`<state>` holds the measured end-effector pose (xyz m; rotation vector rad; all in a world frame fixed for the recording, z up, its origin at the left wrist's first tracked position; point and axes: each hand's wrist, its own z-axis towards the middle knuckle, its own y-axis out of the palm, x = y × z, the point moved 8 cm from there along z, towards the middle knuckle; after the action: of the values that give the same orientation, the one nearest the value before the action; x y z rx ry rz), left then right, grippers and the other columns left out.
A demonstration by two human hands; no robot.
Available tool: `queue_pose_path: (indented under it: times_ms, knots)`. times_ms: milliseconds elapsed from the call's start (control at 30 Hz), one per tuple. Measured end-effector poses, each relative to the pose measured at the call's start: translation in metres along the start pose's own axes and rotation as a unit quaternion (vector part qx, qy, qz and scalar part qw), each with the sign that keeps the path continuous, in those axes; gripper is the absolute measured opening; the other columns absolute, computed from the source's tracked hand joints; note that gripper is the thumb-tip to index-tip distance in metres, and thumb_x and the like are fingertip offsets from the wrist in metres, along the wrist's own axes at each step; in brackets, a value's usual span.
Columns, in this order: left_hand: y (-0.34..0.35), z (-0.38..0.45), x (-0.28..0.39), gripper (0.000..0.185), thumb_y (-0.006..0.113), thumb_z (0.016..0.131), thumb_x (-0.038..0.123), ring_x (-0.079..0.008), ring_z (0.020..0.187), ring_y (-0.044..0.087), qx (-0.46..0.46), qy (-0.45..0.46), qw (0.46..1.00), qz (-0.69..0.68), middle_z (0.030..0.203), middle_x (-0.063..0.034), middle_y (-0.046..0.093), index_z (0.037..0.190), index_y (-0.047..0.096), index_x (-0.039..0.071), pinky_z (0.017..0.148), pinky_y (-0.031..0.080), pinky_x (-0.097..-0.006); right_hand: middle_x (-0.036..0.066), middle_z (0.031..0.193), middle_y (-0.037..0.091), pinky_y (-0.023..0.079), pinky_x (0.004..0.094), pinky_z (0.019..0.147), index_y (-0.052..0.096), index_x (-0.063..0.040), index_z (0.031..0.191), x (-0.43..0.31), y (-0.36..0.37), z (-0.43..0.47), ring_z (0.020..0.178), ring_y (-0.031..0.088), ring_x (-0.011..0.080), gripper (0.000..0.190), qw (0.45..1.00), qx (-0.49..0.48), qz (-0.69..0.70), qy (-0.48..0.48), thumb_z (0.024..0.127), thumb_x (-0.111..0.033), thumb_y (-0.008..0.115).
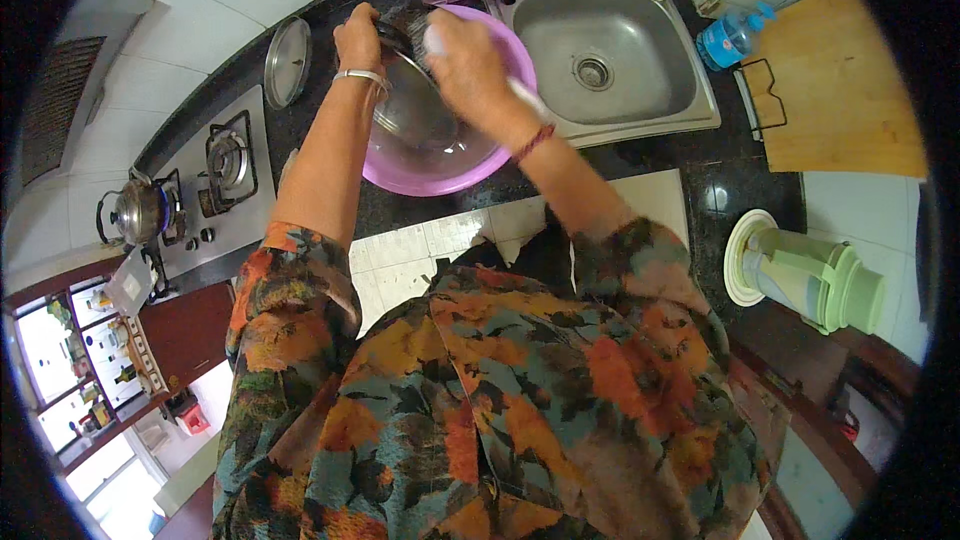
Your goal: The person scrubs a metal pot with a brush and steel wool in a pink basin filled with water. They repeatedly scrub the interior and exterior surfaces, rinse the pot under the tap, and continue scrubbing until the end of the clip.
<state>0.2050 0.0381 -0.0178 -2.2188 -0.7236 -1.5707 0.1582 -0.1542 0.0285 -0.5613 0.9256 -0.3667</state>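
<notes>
Over a pink plastic basin (442, 184) on the dark counter, my left hand (359, 41) grips the dark handle of a metal pot (420, 101), which is tilted in the basin. Murky liquid shows in the basin around the pot. My right hand (466, 64), blurred, is at the pot's rim on the right side, its fingers closed around something whitish that is too blurred to name. A round lid with a metal rim (288, 62) lies on the counter left of the basin.
Right of the basin is a stainless steel sink (600, 37). A plastic bottle (726, 41) stands by a wooden board (847, 90). A green thermos flask (817, 274) is at the right. At the left, a metal kettle (137, 211) sits on the lit burner of a gas hob (251, 217).
</notes>
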Motion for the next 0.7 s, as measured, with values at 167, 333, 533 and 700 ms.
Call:
queue_pose_path:
  times_ms: [167, 333, 533, 700]
  knots:
    - [0.010, -0.017, 0.010, 0.041, 0.063, 0.080, 0.024, -0.0295, 0.069, 0.062, -0.035, 0.012, 0.998, 0.050, 0.087, -0.0164, 0.057, 0.106, 0.051, -0.006, 0.053, 0.052, -0.0461, 0.017, 0.135, 0.058, 0.047, 0.0453, 0.100, 0.059, -0.002, 0.129, 0.013, -0.005, 0.018, 0.116, 0.054, 0.0387, 0.046, 0.991, 0.061, -0.111, -0.044, 0.084, -0.006, 0.068]
    - [0.000, 0.000, 0.002, 0.044, 0.063, 0.081, 0.026, -0.0296, 0.069, 0.062, -0.010, 0.019, 1.000, 0.018, 0.092, -0.0178, 0.058, 0.108, 0.051, -0.007, 0.053, 0.052, -0.0460, 0.015, 0.133, 0.060, 0.047, 0.0436, 0.101, 0.060, -0.002, 0.128, -0.010, -0.009, 0.006, 0.117, 0.054, 0.0381, 0.049, 0.995, 0.074, -0.031, -0.062, 0.081, -0.005, 0.070]
    - [0.001, -0.004, 0.003, 0.044, 0.062, 0.082, 0.026, -0.0294, 0.070, 0.062, -0.030, 0.009, 0.999, 0.041, 0.092, -0.0171, 0.057, 0.108, 0.052, -0.008, 0.052, 0.052, -0.0451, 0.015, 0.134, 0.061, 0.047, 0.0427, 0.102, 0.063, -0.003, 0.128, 0.008, -0.003, 0.010, 0.115, 0.056, 0.0372, 0.048, 0.990, 0.057, -0.115, -0.062, 0.081, -0.004, 0.070]
    - [-0.006, 0.000, 0.002, 0.028, 0.061, 0.084, 0.032, -0.0252, 0.072, 0.063, -0.035, 0.013, 0.999, 0.031, 0.084, -0.0098, 0.059, 0.096, 0.061, 0.006, 0.058, 0.052, -0.0442, 0.013, 0.133, 0.061, 0.048, 0.0429, 0.099, 0.063, -0.004, 0.127, -0.008, 0.004, 0.011, 0.114, 0.056, 0.0366, 0.048, 0.996, 0.025, -0.082, -0.036, 0.080, -0.006, 0.072]
